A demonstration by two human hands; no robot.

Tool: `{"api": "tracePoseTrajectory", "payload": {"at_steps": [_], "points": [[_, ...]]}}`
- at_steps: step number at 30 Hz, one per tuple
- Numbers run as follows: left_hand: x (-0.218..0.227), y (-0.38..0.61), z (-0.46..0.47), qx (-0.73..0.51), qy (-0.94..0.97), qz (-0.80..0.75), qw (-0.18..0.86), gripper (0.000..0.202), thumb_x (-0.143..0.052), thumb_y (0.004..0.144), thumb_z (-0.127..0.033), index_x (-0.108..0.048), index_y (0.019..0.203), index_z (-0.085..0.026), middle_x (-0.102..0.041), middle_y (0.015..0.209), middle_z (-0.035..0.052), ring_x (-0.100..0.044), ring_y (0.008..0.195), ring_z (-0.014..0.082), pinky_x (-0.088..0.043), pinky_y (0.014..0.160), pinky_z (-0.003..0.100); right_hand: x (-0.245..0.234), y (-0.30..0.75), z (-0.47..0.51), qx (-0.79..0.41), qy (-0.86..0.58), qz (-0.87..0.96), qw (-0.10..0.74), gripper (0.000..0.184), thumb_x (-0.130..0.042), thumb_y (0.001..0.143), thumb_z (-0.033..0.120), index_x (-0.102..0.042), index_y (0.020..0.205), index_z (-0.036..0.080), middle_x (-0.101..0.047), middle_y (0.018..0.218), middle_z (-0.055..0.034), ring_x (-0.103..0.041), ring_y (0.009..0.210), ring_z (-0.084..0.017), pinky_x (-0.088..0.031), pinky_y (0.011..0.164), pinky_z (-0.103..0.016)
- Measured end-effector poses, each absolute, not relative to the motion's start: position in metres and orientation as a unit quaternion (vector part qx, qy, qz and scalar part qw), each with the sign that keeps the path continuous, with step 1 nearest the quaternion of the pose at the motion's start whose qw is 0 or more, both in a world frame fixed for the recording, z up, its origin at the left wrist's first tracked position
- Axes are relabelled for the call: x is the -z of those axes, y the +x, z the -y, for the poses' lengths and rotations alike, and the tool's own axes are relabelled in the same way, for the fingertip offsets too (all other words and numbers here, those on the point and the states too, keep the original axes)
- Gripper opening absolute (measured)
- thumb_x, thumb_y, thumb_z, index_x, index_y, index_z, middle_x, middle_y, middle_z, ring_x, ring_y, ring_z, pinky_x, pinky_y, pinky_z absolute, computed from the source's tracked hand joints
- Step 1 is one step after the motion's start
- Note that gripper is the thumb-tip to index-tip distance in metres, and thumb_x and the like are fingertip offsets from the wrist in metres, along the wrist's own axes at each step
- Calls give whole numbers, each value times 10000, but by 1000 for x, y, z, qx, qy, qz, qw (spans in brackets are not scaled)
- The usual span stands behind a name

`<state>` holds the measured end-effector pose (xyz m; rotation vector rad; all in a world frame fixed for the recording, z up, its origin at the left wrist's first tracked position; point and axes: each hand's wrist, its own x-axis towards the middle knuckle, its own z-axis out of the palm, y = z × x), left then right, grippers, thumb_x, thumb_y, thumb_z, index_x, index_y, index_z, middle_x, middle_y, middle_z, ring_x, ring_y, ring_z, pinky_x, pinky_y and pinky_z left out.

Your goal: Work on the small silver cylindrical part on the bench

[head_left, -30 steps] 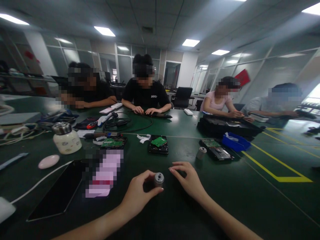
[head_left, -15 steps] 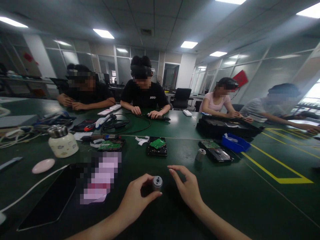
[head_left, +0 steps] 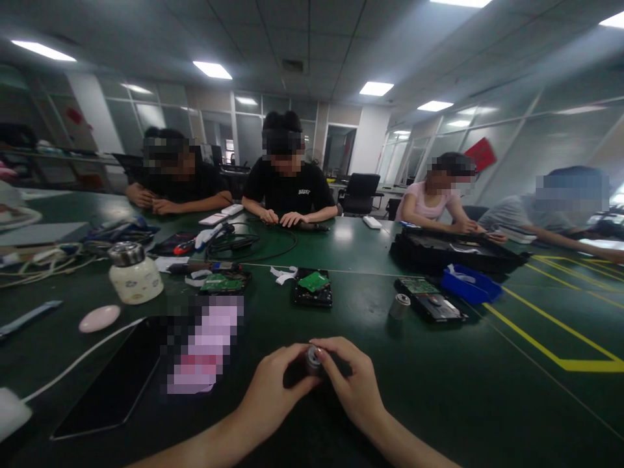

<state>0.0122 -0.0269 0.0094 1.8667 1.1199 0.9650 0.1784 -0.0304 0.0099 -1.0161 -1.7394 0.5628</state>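
A small silver metal cylinder (head_left: 314,361) with a hollow in its top stands upright close in front of me. My left hand (head_left: 275,385) grips it from the left, thumb at its near side and index finger at its far side. From the right, my right hand (head_left: 355,376) closes on its upper part, the thumb at the top face and the index finger at the far rim. Fingers hide much of the cylinder's wall. Farther right, a second metal cylinder (head_left: 400,307) stands beside an opened hard drive (head_left: 436,304).
Another opened drive (head_left: 312,298) lies straight ahead, near a blue tray (head_left: 470,285). On the left are a tablet (head_left: 110,383), a purple blurred item (head_left: 209,348), a pink oval object (head_left: 99,319) and a cream bottle (head_left: 136,279). Several people sit across the green table (head_left: 468,390).
My right hand has moved left and closed onto the cylinder's top; before, it was apart from it. The left hand keeps its hold. The view has turned slightly left.
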Motion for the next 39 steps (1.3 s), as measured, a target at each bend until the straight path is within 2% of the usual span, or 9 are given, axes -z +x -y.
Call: {"api": "tracePoseTrajectory", "payload": {"at_steps": [8, 15, 19, 21, 26, 30, 35, 39], "points": [[-2, 12, 25, -376, 729, -452, 351, 287, -695, 736, -194, -657, 1018, -227, -699, 979, 34, -633, 896, 223, -488, 826, 340, -12, 179, 31, -254, -404, 741, 473, 220, -511, 923, 244, -681, 1060, 271, -672, 990, -51, -624, 924, -202, -502, 813, -328], [-7, 14, 28, -375, 734, -434, 364, 271, -654, 760, -179, -630, 1026, -224, -678, 998, 40, -616, 931, 223, -471, 860, 358, -13, 178, 31, -253, -407, 746, 462, 164, -510, 918, 235, -667, 964, 240, -654, 967, -53, -613, 925, -196, -487, 823, -322], [-11, 13, 33, -397, 734, -418, 359, 362, -625, 734, -132, -553, 1075, -231, -637, 1030, 47, -598, 950, 217, -466, 855, 348, -15, 178, 35, -255, -401, 751, 460, 58, -545, 874, 210, -592, 906, 222, -628, 1002, -57, -604, 935, -201, -478, 816, -319], [-13, 10, 34, -414, 732, -412, 352, 405, -604, 727, -121, -512, 1106, -231, -601, 1067, 63, -578, 984, 225, -464, 847, 348, -17, 178, 38, -251, -391, 761, 452, 82, -566, 845, 200, -562, 924, 221, -614, 1017, -58, -598, 940, -203, -474, 816, -316], [-15, 2, 34, -448, 736, -375, 342, 254, -512, 825, -176, -572, 1064, -239, -525, 1165, 79, -491, 1139, 248, -406, 952, 379, -21, 178, 41, -271, -386, 779, 413, 222, -610, 798, 212, -529, 1004, 225, -606, 971, -35, -593, 892, -194, -473, 798, -305], [-15, 1, 33, -447, 725, -407, 330, 174, -519, 861, -258, -649, 977, -260, -528, 1155, 67, -484, 1146, 259, -378, 988, 413, -19, 177, 39, -288, -420, 767, 389, 421, -673, 728, 196, -464, 1092, 228, -609, 1003, -27, -601, 880, -189, -477, 772, -298], [-14, 7, 30, -455, 717, -433, 301, 82, -626, 800, -281, -689, 847, -254, -559, 1089, 63, -509, 1091, 267, -395, 961, 436, -11, 174, 37, -235, -477, 774, 344, 238, -618, 754, 193, -472, 940, 224, -620, 862, -16, -600, 754, -191, -459, 653, -301], [-16, 11, 30, -465, 711, -441, 290, 34, -669, 752, -250, -699, 760, -236, -573, 1057, 66, -523, 1061, 272, -414, 933, 441, -7, 173, 42, -130, -497, 795, 322, 211, -608, 743, 202, -436, 864, 219, -621, 832, -37, -592, 748, -215, -432, 653, -328]]}}
